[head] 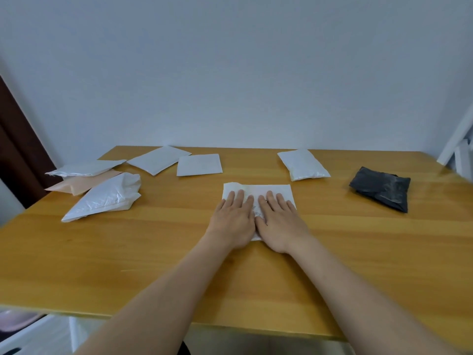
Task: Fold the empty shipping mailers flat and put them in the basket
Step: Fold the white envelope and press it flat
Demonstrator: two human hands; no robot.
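Fingers (240, 198) of both hands lie straight and close together, pressed flat on a white mailer (256, 188) - gripping nothing, only bearing down. The left hand (234, 221) and right hand (280, 224) sit side by side with the thumbs almost touching. They cover the near part of the mailer, and its far edge shows just beyond the fingertips on the wooden table (153, 252).

This looks like the flattening stroke of a fold. To do it well, I would sweep both palms outward from the middle so trapped air leaves at the sides. Then 1 hand should anchor the mailer while the other runs along the crease. Thin plastic probably springs back, so firm, slow pressure should beat a quick pat.

Well left of the fingers lie a crumpled white bag (105, 198), a pink mailer (84, 183) and a silver mailer (84, 169), apparently unfolded. Beyond and left are 2 flat white mailers (158, 160). Beyond and right sits a folded white packet (303, 165), and far right a black packet (380, 188) - both likely done. No basket is plainly in view, so I cannot tell where the mailers go.
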